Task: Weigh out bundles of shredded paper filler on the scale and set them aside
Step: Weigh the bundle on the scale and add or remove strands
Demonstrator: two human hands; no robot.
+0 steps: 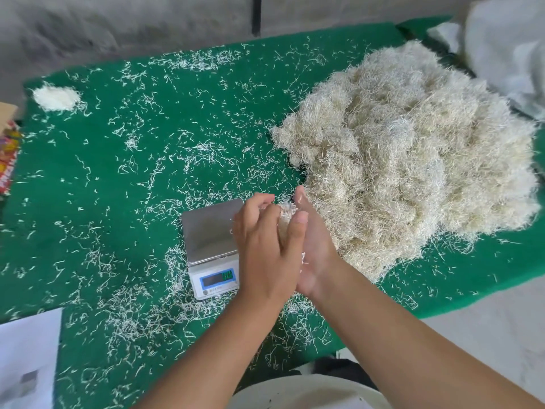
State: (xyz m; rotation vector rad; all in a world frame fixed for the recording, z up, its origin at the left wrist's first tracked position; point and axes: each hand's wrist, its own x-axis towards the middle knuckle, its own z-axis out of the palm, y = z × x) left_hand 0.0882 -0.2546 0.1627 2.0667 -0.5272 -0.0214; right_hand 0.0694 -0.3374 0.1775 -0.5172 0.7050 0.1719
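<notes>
A small bundle of shredded paper (285, 215) is cupped between two bare hands just above the right edge of the scale (211, 246), which sits on a green table (88, 187). The left hand (265, 249) is curled over the bundle from the left, its thumb pressed against the tuft; the right hand (312, 246) is held flatter beneath and beside it, fingers extended, supporting the paper. The steel platform of the scale is bare, and the digits on its display cannot be read.

A large heap of filler (407, 160) lies immediately right of the hands, almost touching the right hand. One finished bundle (56, 97) is set aside at the far left corner. Loose strands are scattered everywhere.

Strands could be shed from the loose grip onto the platform or snagged from the heap, and the weight would be skewed. The scale stands near the table's front edge, so a nudge could be risky. Open room is left across the middle and left of the table
</notes>
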